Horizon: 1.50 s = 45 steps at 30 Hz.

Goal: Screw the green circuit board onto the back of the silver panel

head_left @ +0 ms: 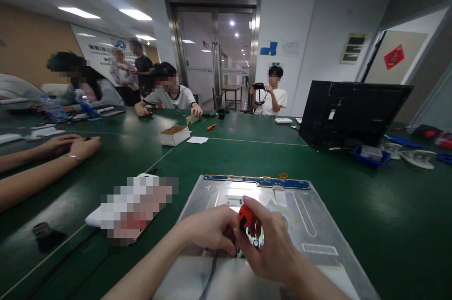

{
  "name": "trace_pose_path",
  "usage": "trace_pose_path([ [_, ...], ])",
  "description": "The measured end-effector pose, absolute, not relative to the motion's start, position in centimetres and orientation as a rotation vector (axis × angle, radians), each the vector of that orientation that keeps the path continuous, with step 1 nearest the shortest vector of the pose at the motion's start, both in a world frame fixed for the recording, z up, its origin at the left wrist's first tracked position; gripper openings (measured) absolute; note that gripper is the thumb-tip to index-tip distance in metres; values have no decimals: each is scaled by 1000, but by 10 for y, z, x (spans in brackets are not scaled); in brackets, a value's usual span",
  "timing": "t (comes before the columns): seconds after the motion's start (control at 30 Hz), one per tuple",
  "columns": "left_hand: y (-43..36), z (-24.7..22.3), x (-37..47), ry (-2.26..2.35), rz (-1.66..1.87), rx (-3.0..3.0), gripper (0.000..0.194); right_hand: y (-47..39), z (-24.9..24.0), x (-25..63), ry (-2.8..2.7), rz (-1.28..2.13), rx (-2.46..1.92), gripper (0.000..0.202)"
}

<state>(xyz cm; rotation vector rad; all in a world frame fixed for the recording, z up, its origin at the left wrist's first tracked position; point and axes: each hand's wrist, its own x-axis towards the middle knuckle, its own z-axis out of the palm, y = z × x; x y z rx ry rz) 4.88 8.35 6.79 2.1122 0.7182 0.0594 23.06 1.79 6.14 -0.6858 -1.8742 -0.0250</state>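
Note:
A flat silvery display panel (332, 224) lies on the green table before me, with a long blue circuit board (293, 184) along its far edge. My right hand (275, 241) is closed around the red-and-black handle of a screwdriver (245, 216), held over the middle of the panel. The screwdriver's tip is hidden by my fingers. Beside it, my left hand (212, 229) has its fingers curled together low on the panel; what they pinch cannot be made out. A dark cable (213, 269) runs from under my left hand toward me. A green part shows between the hands, mostly covered.
A black monitor (353, 111) stands at the right, near a blue tray (370, 158). At left lie a blurred-out white object (102, 215) and a black cap-like item (44, 231). Another person's hands (76, 147) rest nearby. An open box (174, 137) and an orange screwdriver (212, 126) are farther off.

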Motion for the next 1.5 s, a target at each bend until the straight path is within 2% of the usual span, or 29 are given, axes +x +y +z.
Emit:
trace_pose_path([
  [0.17,83,66,47,818,50,2137,11,19,64,231,-1885,-20,-661,42],
  [0.43,81,66,46,790,67,2121,13,18,63,233,-1890,-8,-635,53],
  [0.83,86,64,47,746,73,2113,13,18,64,230,-1859,-65,-674,39],
  [1.13,84,63,47,781,72,2101,14,16,66,232,-1893,-36,-646,46],
  [1.5,88,61,45,753,63,2121,15,20,64,229,-1855,-58,-673,35],
])
